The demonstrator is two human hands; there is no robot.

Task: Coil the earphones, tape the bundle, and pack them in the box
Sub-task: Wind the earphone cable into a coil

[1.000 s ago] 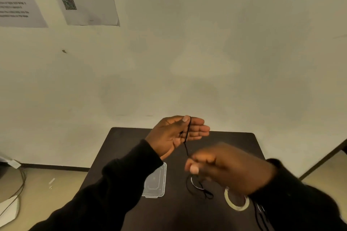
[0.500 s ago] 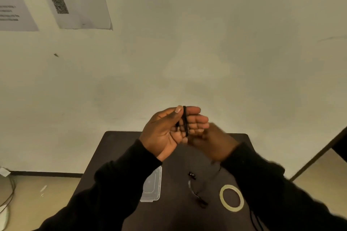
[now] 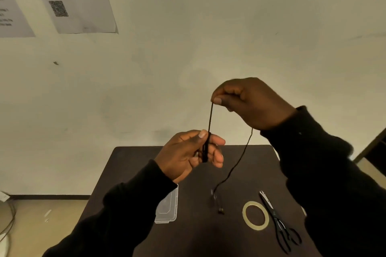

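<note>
Now left grip [image 3: 188, 154] clenched round earphones [image 3: 205, 148] coil; right grip [image 3: 246, 102] pinching cord above, rest dangling twd table [image 3: 133, 165].

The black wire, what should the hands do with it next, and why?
Probably bring the right hand down and lay another loop around the left hand's fingers. The wire is only partly coiled there, and its loose end still hangs down to the table.

Bare table [image 3: 133, 165] lies between box [image 3: 168, 207] and tape roll [image 3: 255, 215]; scissors [image 3: 278, 223] flank the roll's right.
</note>
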